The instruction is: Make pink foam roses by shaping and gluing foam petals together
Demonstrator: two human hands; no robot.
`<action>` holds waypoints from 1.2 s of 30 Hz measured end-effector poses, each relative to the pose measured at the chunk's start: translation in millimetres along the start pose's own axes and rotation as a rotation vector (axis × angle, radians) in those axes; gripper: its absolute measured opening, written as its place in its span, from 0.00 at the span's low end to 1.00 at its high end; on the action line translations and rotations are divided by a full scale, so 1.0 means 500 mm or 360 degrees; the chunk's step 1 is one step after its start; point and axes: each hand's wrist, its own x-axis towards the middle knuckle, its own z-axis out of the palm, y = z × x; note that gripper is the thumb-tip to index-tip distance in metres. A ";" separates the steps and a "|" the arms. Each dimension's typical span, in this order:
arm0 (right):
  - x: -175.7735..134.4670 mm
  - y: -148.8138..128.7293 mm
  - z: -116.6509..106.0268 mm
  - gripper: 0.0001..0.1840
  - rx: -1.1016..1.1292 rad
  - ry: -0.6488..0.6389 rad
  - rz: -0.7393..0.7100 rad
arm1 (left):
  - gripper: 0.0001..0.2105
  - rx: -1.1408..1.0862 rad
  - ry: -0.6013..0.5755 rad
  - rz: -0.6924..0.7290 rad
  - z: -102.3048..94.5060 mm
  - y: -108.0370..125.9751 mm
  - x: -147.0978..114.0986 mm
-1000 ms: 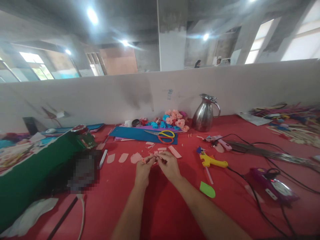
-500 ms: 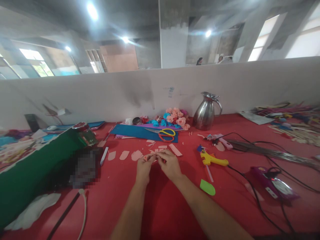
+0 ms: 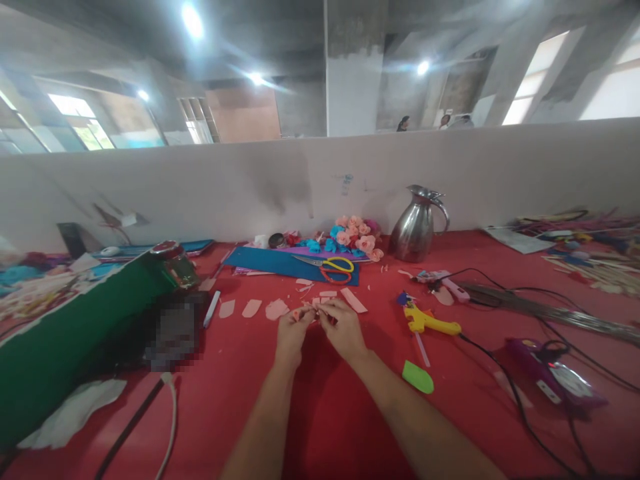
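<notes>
My left hand (image 3: 290, 339) and my right hand (image 3: 344, 328) meet fingertip to fingertip over the red table. Both are closed in a pinch. A small bit of pink-orange shows among the left fingers; what it is, and what the right fingertips pinch, is too small and covered to make out. Just beyond the hands lie pale pink cut pieces: a rounded petal shape (image 3: 251, 308), a wavy-edged one (image 3: 277, 309) and a straight strip (image 3: 355, 301). Farther back, scissors (image 3: 334, 267) with yellow and red handles rest on a blue sheet (image 3: 270, 262).
To the right lie a yellow glue gun (image 3: 434, 323), a green rounded piece (image 3: 418, 377) and a purple power strip (image 3: 553, 377) with cables. A steel jug (image 3: 414, 227) and pink paper flowers (image 3: 365, 241) stand behind. At left are a green box (image 3: 95, 340) and a jar (image 3: 175, 263).
The whole view has shifted slightly, so things appear a little farther right. Both hands stay together, with only small finger movement.
</notes>
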 end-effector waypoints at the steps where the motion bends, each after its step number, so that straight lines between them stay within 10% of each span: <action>1: -0.001 0.001 0.000 0.15 -0.0010 -0.0007 -0.0005 | 0.06 0.0000 -0.0003 0.0004 -0.001 -0.001 0.000; 36: 0.007 0.007 -0.001 0.09 0.0131 0.0045 0.0163 | 0.11 0.0187 -0.0173 0.0141 -0.014 -0.028 0.011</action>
